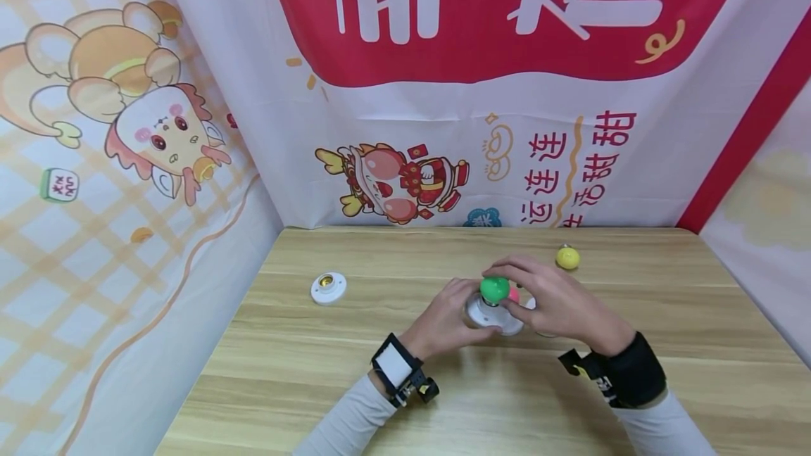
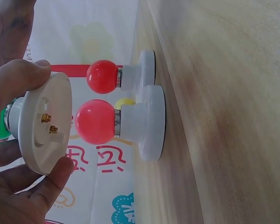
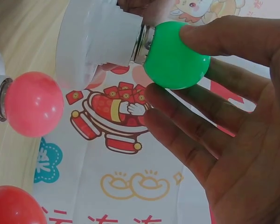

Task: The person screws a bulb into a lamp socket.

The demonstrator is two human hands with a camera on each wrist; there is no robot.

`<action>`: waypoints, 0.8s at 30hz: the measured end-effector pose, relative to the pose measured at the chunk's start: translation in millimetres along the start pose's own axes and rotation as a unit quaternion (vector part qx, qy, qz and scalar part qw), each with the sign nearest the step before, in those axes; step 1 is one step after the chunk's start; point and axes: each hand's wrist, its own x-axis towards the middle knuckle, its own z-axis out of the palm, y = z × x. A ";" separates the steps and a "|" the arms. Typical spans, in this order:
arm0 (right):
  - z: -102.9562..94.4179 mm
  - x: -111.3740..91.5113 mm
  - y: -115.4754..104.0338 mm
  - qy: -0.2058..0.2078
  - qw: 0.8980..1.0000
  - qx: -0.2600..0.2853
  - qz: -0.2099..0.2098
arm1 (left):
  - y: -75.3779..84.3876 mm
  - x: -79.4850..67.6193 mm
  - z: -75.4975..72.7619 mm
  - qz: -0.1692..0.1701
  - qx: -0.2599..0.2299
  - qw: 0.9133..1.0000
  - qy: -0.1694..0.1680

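Above wooden table, before printed cloth, left fingers grip socket, right fingers bulb.

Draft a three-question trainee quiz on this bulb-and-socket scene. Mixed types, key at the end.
1. Fill in: the right hand pinches the ____.

2. True or false: the left hand holds a white socket whose base sits flat on the table.

3. Multiple choice: which bulb lies on the table without a socket?
a) red bulb
b) pink bulb
c) yellow bulb

Key:
1. green bulb
2. False; the base is lifted off the table, its underside showing in the left wrist view.
3. c
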 end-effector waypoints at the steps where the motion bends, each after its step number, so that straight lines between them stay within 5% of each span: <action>1: -0.3 -0.1 0.1 0.000 1.000 -0.002 0.003 | 0.2 0.2 0.2 0.002 0.002 1.000 0.001; 17: 0.5 -0.7 -0.5 -0.006 0.998 -0.035 0.058 | 2.9 -0.2 3.3 0.000 0.012 1.000 0.001; 24: -1.8 -0.7 -1.8 -0.005 0.999 -0.018 0.026 | 0.4 0.2 2.9 0.013 0.006 1.000 0.003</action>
